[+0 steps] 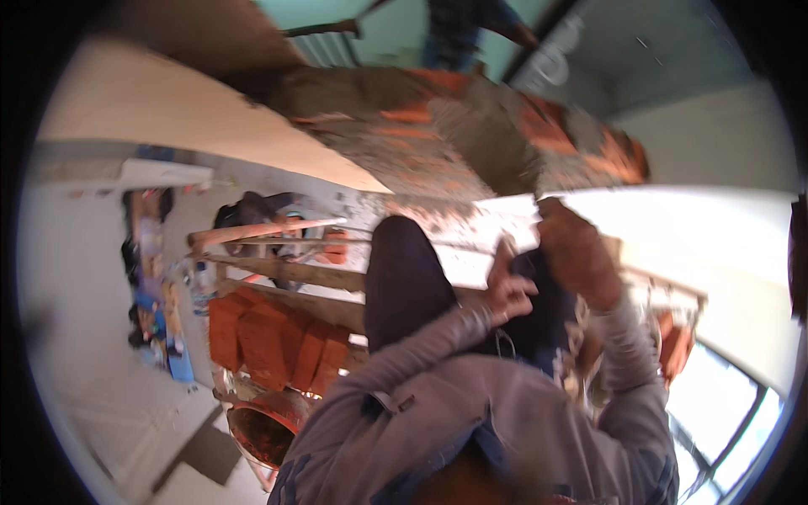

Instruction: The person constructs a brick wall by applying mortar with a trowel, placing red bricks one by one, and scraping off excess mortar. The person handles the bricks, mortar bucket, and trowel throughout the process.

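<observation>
My right hand [576, 252], fingers wrapped round the handle of what looks like a trowel [505, 160], is raised at the mortar-smeared brick ledge [396, 118]. The grey blade is blurred against the mortar, so its edges are hard to tell. My left hand [509, 295] is lower, between my knees, its fingers apart and holding nothing visible. My dark-trousered knees [404, 269] are below the ledge. Orange bricks [269, 337] lie on planks to my left.
Wooden poles and planks [286, 269] form a platform high above a floor with scattered items [156, 269]. An orange-stained round container [261, 429] sits lower left. A co-worker [459, 29] stands beyond the ledge. More bricks [673, 345] are at my right.
</observation>
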### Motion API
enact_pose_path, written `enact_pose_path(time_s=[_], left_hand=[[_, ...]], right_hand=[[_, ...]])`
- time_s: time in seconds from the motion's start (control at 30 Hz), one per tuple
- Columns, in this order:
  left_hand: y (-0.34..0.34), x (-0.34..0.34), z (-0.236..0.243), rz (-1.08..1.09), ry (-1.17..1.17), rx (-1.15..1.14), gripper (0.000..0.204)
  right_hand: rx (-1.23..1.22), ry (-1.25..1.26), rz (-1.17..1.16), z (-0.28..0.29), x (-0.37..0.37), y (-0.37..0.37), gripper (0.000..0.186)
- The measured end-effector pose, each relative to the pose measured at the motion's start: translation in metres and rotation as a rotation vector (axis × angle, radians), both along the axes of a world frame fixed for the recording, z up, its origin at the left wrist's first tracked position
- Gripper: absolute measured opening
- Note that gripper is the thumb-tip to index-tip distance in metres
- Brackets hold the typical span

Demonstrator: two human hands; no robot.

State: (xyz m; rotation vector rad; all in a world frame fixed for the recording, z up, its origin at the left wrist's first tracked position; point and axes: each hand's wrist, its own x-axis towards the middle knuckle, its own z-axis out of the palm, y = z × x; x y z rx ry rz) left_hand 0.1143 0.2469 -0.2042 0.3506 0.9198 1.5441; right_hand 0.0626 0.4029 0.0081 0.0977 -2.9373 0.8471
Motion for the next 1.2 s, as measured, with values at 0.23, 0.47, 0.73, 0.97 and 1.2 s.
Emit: enact_pose_path(time_s=[0.23, 0.47, 0.73, 0.97, 1.2], left_hand=[[0.043, -0.010, 0.067, -0.020, 0.268, 0.079, 0.061], [0.155, 0.079, 0.112, -0.247, 0.820, -0.108, 0.088], [0.166, 0.106, 0.116, -0.033, 0.804, 0.026, 0.048], [0.205, 0.129, 0.176, -0.234, 1.096, 0.318, 0.043], [0.204, 0.152, 0.195, -0.445, 1.172, 0.377, 0.045]], right_hand=[[0.478, -0.661, -0.497, 0.257, 0.240, 0.061, 0.041], [0.811, -0.767, -0.422, 0.116, 0.391, 0.093, 0.040], [0.577, -0.921, -0.229, 0.046, 0.391, 0.069, 0.025], [0.547, -0.770, -0.541, 0.091, 0.433, 0.100, 0.012], [0.185, -0.987, -0.437, 0.014, 0.477, 0.084, 0.021]])
